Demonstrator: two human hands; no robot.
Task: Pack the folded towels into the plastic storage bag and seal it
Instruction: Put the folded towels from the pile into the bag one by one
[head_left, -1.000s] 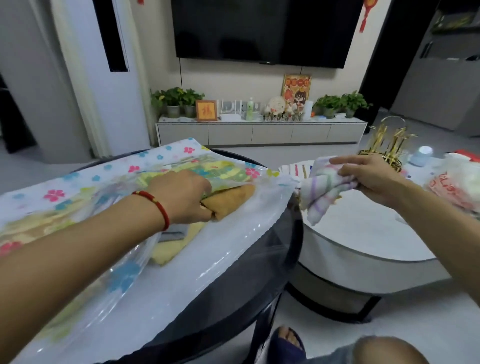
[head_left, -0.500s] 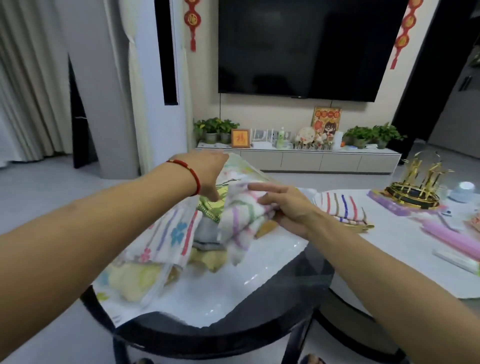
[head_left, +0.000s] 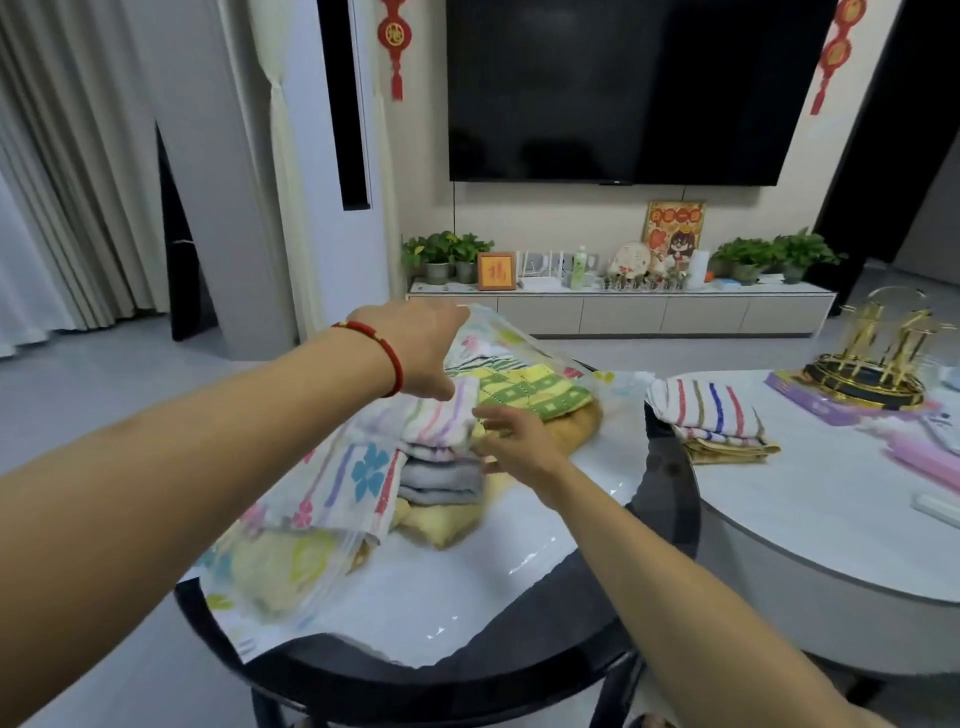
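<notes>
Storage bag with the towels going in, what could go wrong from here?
1. The left hand alone holds up the storage bag flap; if it slips, the mouth may drop onto the right hand.
2. The pastel striped towel sits atop a loose stack and might unfold or topple.
3. More folded towels wait on the white table; the bag may overfill and not seal.

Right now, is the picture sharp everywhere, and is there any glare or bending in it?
Head view: the wide lens bows the curtain and wall edges at the left; the right hand and the plastic storage bag are smeared by motion; white glare streaks the clear plastic lying on the black table; the television is dark, with faint reflections; the light is soft and even.
</notes>
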